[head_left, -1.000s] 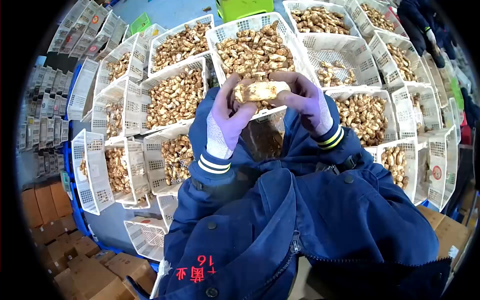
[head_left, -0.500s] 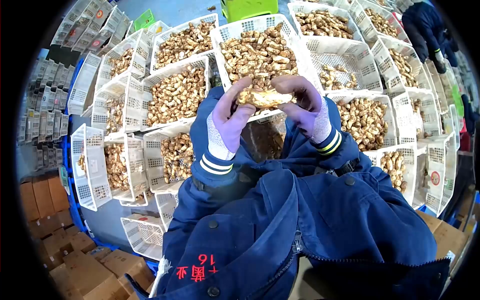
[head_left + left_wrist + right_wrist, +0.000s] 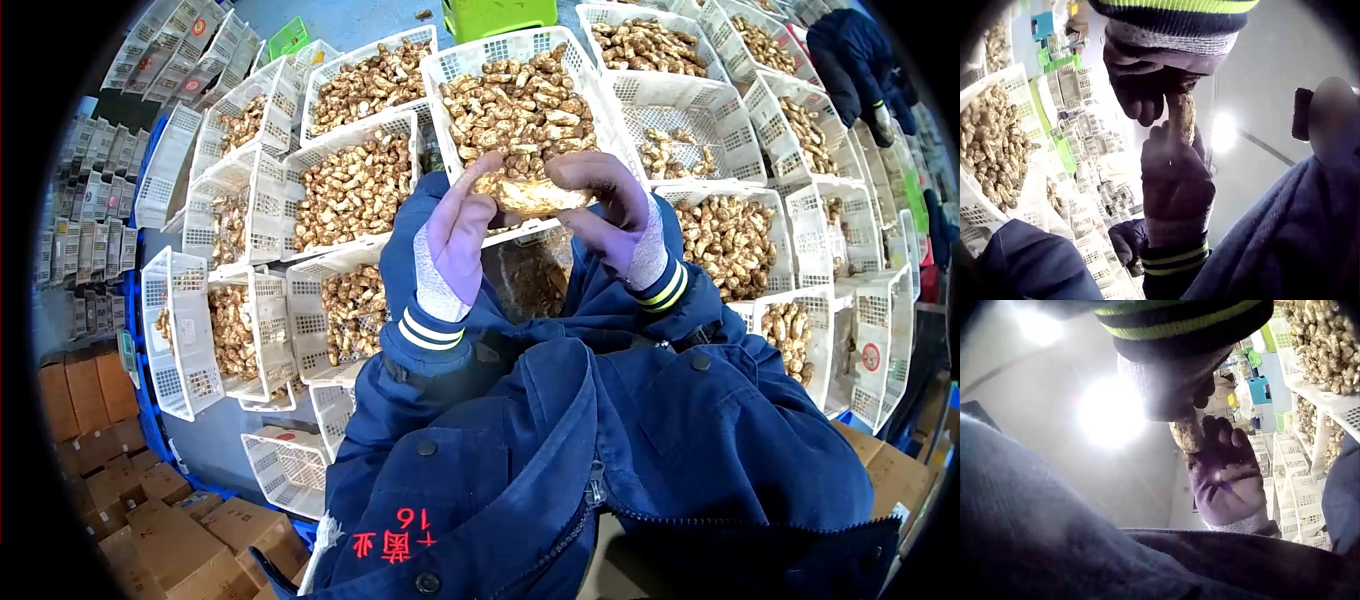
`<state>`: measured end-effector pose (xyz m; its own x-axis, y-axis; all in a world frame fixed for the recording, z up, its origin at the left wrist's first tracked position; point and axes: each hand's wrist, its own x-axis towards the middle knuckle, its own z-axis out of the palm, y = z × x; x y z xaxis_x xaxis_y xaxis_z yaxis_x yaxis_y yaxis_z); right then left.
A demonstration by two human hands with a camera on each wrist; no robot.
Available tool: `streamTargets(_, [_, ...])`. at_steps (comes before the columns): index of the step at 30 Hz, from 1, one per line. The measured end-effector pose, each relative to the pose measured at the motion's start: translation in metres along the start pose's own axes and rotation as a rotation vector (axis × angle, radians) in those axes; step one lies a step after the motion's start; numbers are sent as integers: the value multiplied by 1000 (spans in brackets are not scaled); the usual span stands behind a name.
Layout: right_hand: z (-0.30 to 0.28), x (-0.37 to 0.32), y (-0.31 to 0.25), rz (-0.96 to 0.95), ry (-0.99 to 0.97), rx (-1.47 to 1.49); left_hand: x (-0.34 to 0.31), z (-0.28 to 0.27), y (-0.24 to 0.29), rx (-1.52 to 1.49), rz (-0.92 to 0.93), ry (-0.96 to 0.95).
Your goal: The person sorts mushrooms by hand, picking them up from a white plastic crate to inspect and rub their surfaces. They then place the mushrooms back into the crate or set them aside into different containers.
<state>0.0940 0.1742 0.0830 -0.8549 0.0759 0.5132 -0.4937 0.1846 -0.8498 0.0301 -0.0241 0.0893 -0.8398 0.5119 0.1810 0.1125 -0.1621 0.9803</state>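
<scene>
A long, pale mushroom [image 3: 530,196] with brown patches lies crosswise between my two hands, over the near edge of a full crate. My left hand [image 3: 458,235], in a purple glove with a dirt-darkened finger area, pinches its left end. The gloved right hand [image 3: 618,215] grips the other end between thumb and fingers. In the left wrist view the mushroom [image 3: 1181,119] bridges both hands, the right hand [image 3: 1179,184] below. From the right wrist, the left hand [image 3: 1229,478] shows its palm beside the mushroom [image 3: 1186,436].
Right ahead stands a white crate [image 3: 612,140] heaped with mushrooms. More white crates of mushrooms surround my legs, one [image 3: 735,110] only partly filled. A green bin [image 3: 500,16] is at the far side, cardboard boxes [image 3: 190,550] lower left. Another person [image 3: 855,60] bends at upper right.
The mushroom has turned in my hands and now slopes slightly down to the right. My left fingers have shifted along its end. The head view has moved slightly.
</scene>
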Motion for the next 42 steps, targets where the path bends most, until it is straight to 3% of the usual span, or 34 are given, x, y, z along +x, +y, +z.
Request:
streamTargets(5, [-2,-2,7,50,-15,35,1,-5,-8,40,47,21])
streamTargets(8, [3,-6,5,243,18,220,6,-10,-22,88,110,49])
streamTargets(12, [8,-5,-1,461,52,325,3,-16,-32,61,5,102])
streamTargets(17, [8,-4,-1,583,5,486,3,-4,-16,73,-109,230])
streamTargets(18, [7,-4,-2,609,-18,505,5,-5,-23,-72,-150,224])
streamTargets(21, [16,-8,3,721,172,765,4,-4,-22,-111,-157,256])
streamTargets(22, [11,-14,14,760,128,775,5,-3,-20,-106,-243,292])
streamTargets(23, [9,-17,20,798,84,783,8,-1,-21,-120,-203,258])
streamTargets(25, [17,-22,27,831,142,1164,13,9,-26,-147,-127,189])
streamTargets(26, [18,-25,35,816,101,1281,11,14,-27,-251,-178,156])
streamTargets(29, [22,-26,32,859,-26,1441,9,2,-14,494,74,-198])
streamTargets(30, [23,-24,27,975,23,1460,11,-1,-24,745,323,-198])
streamTargets(33, [29,-14,5,992,80,1292,9,5,-35,172,-96,-54])
streamTargets(34, [28,-16,10,968,-18,1276,10,7,-37,11,-177,-5])
streamTargets(37, [25,-22,21,1001,-111,1252,10,9,-32,-129,-297,2])
streamTargets(40, [27,-21,22,1075,-38,1301,10,3,-43,-37,-241,-33])
streamTargets(42, [24,-23,25,1044,-99,1311,10,1,-43,-60,-268,-48])
